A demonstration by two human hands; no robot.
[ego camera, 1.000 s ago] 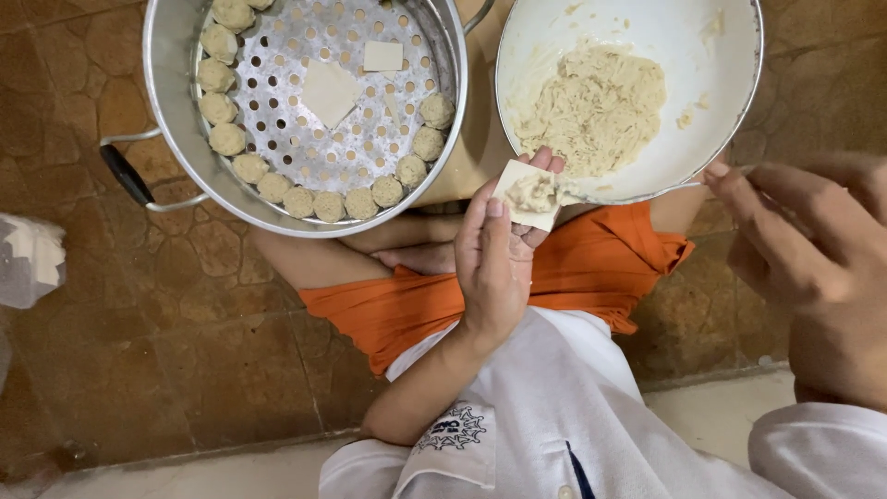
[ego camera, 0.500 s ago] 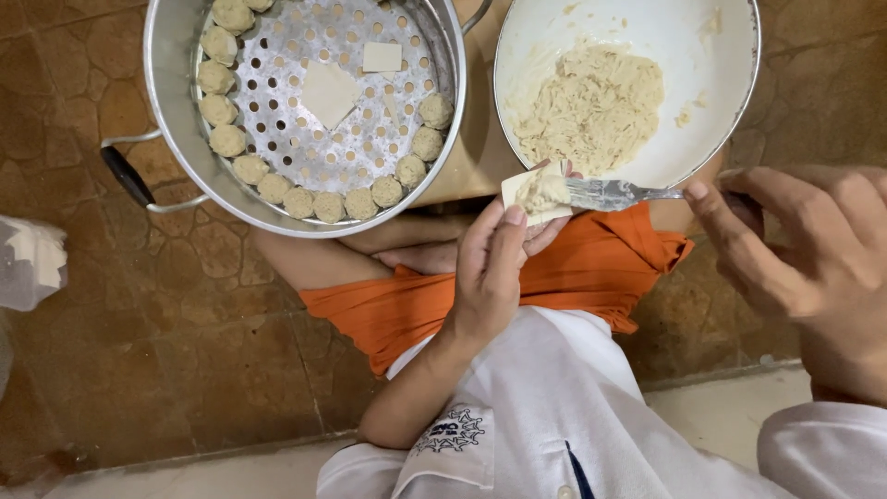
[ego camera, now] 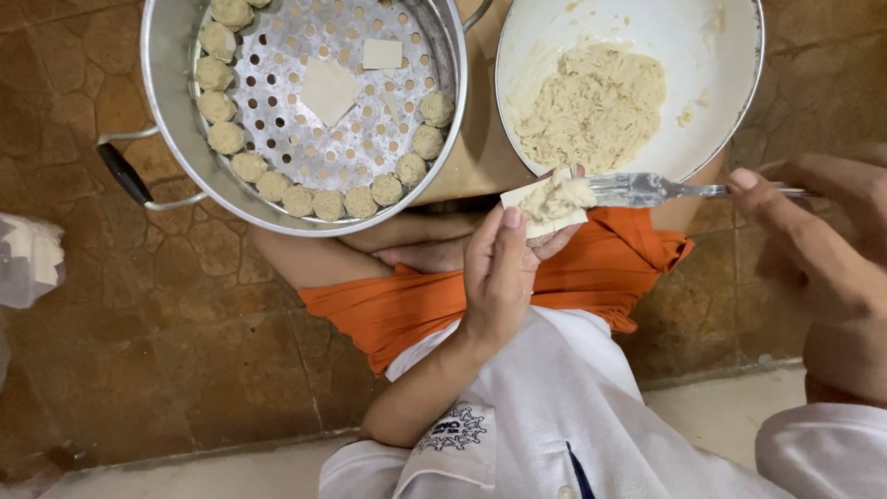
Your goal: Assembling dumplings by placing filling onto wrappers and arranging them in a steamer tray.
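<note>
Left hand: raised mid-frame, fingers curled up under a square wrapper, cradling it on the fingertips just below the bowl's near rim.
Right hand: at the right edge, fingers pinched narrow on the handle of a fork.
Fork axis: lies almost level, long axis running left to right, tines pointing left, pressing a lump of filling onto the wrapper.
Bowls: one, a white bowl far right, holding a pale shredded mound spread across its middle.
Steamer pots: one, a metal pot far left with a perforated tray inside and a black-tipped handle on its left side.
Dumplings: about fourteen that I can count, set in a curve along the tray's left and near rim, side by side.
Spare wrappers: two, a larger square mid-tray and a smaller one further off, lying flat.
Packages: one pale plastic bag at the left edge on the brown floor; contents unclear.
Clothing: orange shorts, white shirt with a small round dark-blue badge on the sleeve.
</note>
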